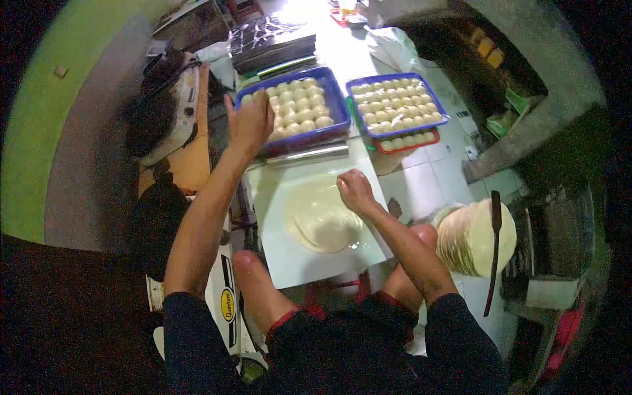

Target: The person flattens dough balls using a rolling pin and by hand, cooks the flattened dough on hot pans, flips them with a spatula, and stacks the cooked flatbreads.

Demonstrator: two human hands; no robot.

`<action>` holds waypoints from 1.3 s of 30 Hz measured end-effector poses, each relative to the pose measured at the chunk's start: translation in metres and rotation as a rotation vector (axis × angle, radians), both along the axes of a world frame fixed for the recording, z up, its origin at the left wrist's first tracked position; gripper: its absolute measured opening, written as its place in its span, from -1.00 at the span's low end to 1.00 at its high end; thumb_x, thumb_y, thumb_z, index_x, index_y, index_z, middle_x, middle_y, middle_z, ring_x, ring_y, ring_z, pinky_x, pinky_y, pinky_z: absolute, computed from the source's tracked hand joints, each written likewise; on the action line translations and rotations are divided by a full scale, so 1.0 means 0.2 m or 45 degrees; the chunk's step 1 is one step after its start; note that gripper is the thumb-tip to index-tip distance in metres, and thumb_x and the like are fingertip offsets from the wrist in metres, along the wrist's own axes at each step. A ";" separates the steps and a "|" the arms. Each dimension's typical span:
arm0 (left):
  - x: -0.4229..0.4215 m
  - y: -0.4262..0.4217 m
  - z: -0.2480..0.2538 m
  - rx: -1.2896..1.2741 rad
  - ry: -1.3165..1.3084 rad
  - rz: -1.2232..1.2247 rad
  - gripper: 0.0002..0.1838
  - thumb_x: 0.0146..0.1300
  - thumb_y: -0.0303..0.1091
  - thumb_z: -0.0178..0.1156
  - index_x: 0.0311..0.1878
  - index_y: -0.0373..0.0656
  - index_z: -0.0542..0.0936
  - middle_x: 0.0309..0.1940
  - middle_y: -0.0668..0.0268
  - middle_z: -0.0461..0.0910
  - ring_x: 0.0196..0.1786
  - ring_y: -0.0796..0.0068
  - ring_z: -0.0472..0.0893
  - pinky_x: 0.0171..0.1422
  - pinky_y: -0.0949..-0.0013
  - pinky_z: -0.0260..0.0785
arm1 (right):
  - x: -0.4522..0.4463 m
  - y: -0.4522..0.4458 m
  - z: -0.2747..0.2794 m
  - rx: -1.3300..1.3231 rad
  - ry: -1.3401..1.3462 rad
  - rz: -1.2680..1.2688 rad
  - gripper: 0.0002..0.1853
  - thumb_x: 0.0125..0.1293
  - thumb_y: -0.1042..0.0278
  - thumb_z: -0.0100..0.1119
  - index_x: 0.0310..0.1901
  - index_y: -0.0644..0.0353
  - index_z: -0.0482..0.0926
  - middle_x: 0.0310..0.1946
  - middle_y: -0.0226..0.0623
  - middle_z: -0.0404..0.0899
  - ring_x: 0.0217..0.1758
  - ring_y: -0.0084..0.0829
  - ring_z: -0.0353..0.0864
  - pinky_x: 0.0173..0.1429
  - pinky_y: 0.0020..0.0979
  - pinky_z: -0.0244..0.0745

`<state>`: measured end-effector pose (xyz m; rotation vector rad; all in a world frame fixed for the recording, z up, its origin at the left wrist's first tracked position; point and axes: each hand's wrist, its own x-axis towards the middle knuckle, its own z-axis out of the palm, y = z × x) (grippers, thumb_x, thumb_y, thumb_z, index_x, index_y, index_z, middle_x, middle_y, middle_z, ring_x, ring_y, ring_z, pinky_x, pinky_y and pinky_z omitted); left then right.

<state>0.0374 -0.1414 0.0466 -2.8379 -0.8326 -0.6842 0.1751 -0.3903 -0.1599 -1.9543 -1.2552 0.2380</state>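
Note:
A thin, pale dough sheet (322,220) lies spread on a white board (280,263) in front of me. My right hand (356,192) is closed at the sheet's upper right edge. Its fingertips are turned under, so I cannot tell whether they pinch the dough. My left hand (251,123) reaches over the left side of a blue tray (339,99) filled with rows of round dough balls (299,105). The fingers curl down among the balls there, and whatever they grip is hidden behind the hand.
Another blue tray (444,120) of dough balls, under clear film, sits on a red tray (436,138) at right. A stack of round flat sheets (467,240) stands by my right knee, with a dark stick (495,243) against it. A stove (181,112) is at left.

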 end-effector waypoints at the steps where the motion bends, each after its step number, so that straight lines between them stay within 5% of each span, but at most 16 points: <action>1: 0.02 0.05 0.02 0.151 -0.139 0.076 -0.74 0.37 -0.31 0.09 0.04 -0.21 0.46 -0.07 -0.03 0.62 0.00 -0.10 0.63 0.50 -0.36 0.02 | 0.00 0.09 -0.05 -0.035 -0.067 -0.012 -0.83 0.26 0.35 0.17 -0.34 0.24 0.71 -0.31 0.02 0.63 -0.10 0.02 0.60 0.06 -0.04 0.48; 4: 0.00 -0.06 0.12 0.411 -0.536 -0.093 -0.66 0.31 -0.37 0.17 0.12 -0.21 0.45 0.01 0.04 0.58 0.05 -0.05 0.61 0.47 -0.30 0.06 | -0.01 0.28 -0.13 -0.056 -0.140 0.032 -0.84 0.24 0.36 0.20 -0.35 0.21 0.74 -0.31 -0.02 0.64 -0.10 -0.02 0.58 0.05 -0.06 0.49; 5: -0.05 -0.16 0.07 0.093 -0.448 -0.110 -0.66 0.23 -0.43 0.25 0.07 -0.23 0.49 -0.04 0.01 0.59 0.04 -0.04 0.61 0.36 -0.18 0.25 | -0.02 0.31 -0.15 -0.064 -0.160 0.079 -0.85 0.24 0.37 0.20 -0.36 0.21 0.72 -0.30 -0.03 0.64 -0.09 -0.03 0.59 0.05 -0.07 0.49; 7: -0.15 -0.34 -0.22 -0.699 -0.267 -0.228 -0.69 0.20 -0.44 0.28 0.01 -0.25 0.52 -0.03 -0.04 0.58 0.07 -0.07 0.59 0.20 -0.04 0.39 | -0.03 0.33 -0.19 -0.004 -0.229 0.144 -0.88 0.22 0.40 0.18 -0.34 0.19 0.69 -0.30 -0.07 0.62 -0.08 -0.04 0.58 0.04 -0.06 0.49; 12: -0.30 -0.50 -0.95 -0.730 -0.071 -0.167 -0.59 0.21 -0.36 0.33 0.14 -0.17 0.56 0.19 -0.01 0.53 0.26 -0.12 0.49 0.37 -0.01 0.34 | -0.04 0.31 -0.23 0.226 -0.593 0.202 -0.86 0.16 0.46 0.15 -0.22 0.08 0.58 -0.32 -0.18 0.62 -0.13 -0.07 0.62 -0.01 -0.06 0.49; 14: -0.30 -0.46 -1.07 -0.659 -0.104 -0.181 -0.63 0.21 -0.36 0.34 0.10 -0.13 0.60 0.23 0.03 0.50 0.29 -0.13 0.45 0.39 -0.05 0.30 | 0.01 0.29 -0.25 0.289 -0.271 0.477 -0.88 0.24 0.39 0.18 -0.18 0.11 0.55 -0.30 -0.17 0.64 -0.14 -0.07 0.65 -0.01 -0.07 0.51; 18: -0.31 -0.31 -1.16 -0.700 -0.109 -0.430 -0.74 0.17 -0.35 0.38 -0.05 -0.02 0.68 0.29 0.11 0.48 0.35 -0.10 0.40 0.43 -0.08 0.25 | 0.14 0.27 0.05 -0.476 0.206 0.663 -0.73 0.35 0.13 0.26 -0.14 0.17 0.54 -0.26 -0.11 0.68 -0.10 -0.06 0.69 -0.02 -0.09 0.56; 19: -0.33 -0.32 -1.17 -0.701 -0.112 -0.480 -0.73 0.16 -0.36 0.39 -0.05 -0.02 0.67 0.31 0.11 0.47 0.37 -0.13 0.39 0.45 -0.08 0.24 | 0.21 0.28 0.05 -0.516 -0.006 0.735 -0.53 0.30 -0.09 0.34 -0.11 0.19 0.53 -0.28 -0.05 0.68 -0.12 0.00 0.68 -0.04 -0.09 0.58; 22: -0.36 -0.39 -1.24 -0.842 -0.142 -0.499 -0.79 0.21 -0.38 0.36 -0.09 -0.11 0.63 0.21 0.11 0.58 0.37 -0.05 0.47 0.48 -0.04 0.25 | 0.41 0.38 0.07 -0.929 -0.226 1.282 -0.60 0.27 0.04 0.41 -0.10 0.18 0.54 -0.37 -0.19 0.62 -0.12 -0.22 0.63 -0.06 -0.24 0.50; 24: -0.36 -0.49 -1.20 -1.217 -0.115 -0.394 -0.85 0.28 -0.39 0.32 -0.10 -0.15 0.62 0.13 0.09 0.65 0.30 0.03 0.56 0.43 0.02 0.35 | 0.42 0.34 0.02 -0.850 0.742 1.306 -0.53 0.25 -0.05 0.40 -0.03 0.15 0.54 -0.26 -0.35 0.65 -0.18 -0.32 0.62 -0.02 -0.22 0.52; 25: -0.36 -0.55 -1.15 -1.386 -0.189 -0.230 -0.89 0.42 -0.37 0.20 -0.09 -0.19 0.60 -0.05 0.12 0.71 0.10 0.30 0.68 0.25 0.27 0.48 | 0.42 0.31 -0.01 -0.782 1.220 1.277 -0.50 0.24 -0.09 0.40 0.00 0.13 0.55 -0.20 -0.43 0.67 -0.20 -0.38 0.61 -0.01 -0.21 0.53; 26: -0.35 -0.59 -1.14 -1.392 -0.311 -0.168 -0.84 0.46 -0.30 0.17 -0.07 -0.18 0.59 -0.14 0.12 0.68 -0.04 0.26 0.67 0.11 0.24 0.48 | 0.43 0.26 -0.23 -0.859 1.381 1.132 -0.44 0.26 -0.02 0.39 0.16 0.11 0.48 -0.08 -0.53 0.60 -0.01 -0.52 0.52 0.18 -0.29 0.44; 28: -0.35 -0.62 -1.16 -1.390 -0.569 -0.046 -0.73 0.53 -0.15 0.10 -0.02 -0.17 0.57 -0.32 0.12 0.64 -0.33 0.19 0.65 -0.16 0.19 0.49 | 0.33 0.12 -0.04 -0.715 1.715 1.004 -0.32 0.29 0.07 0.36 0.36 0.12 0.35 0.13 -0.41 0.52 0.19 -0.48 0.44 0.36 -0.31 0.33; 30: -0.41 -0.63 -1.21 -1.558 -0.466 -0.031 -0.60 0.59 -0.02 -0.04 0.00 -0.23 0.49 -0.26 0.17 0.60 -0.23 0.34 0.58 -0.13 0.26 0.43 | 0.29 0.05 0.04 -0.754 1.634 1.132 -0.16 0.30 0.23 0.32 0.56 0.06 0.14 0.47 -0.31 0.23 0.42 -0.41 0.28 0.50 -0.24 0.21; 33: -0.52 -0.68 -1.16 -2.130 -0.150 0.203 -0.59 0.58 0.00 -0.02 0.02 -0.23 0.51 -0.08 0.25 0.58 0.03 0.43 0.55 0.04 0.34 0.41 | 0.18 0.00 0.15 -0.906 1.500 1.169 -0.18 0.34 0.36 0.26 0.58 0.05 0.10 0.53 -0.32 0.16 0.45 -0.39 0.26 0.53 -0.23 0.16; 39: -0.91 -0.85 -1.02 -3.165 -0.121 0.297 -0.50 0.39 0.06 0.23 0.18 -0.13 0.54 -0.06 0.20 0.67 -0.15 0.37 0.69 -0.04 0.25 0.60 | -0.16 0.06 0.70 -1.224 1.091 1.425 -0.14 0.32 0.30 0.34 0.58 0.05 0.10 0.51 -0.23 0.26 0.48 -0.36 0.25 0.56 -0.25 0.11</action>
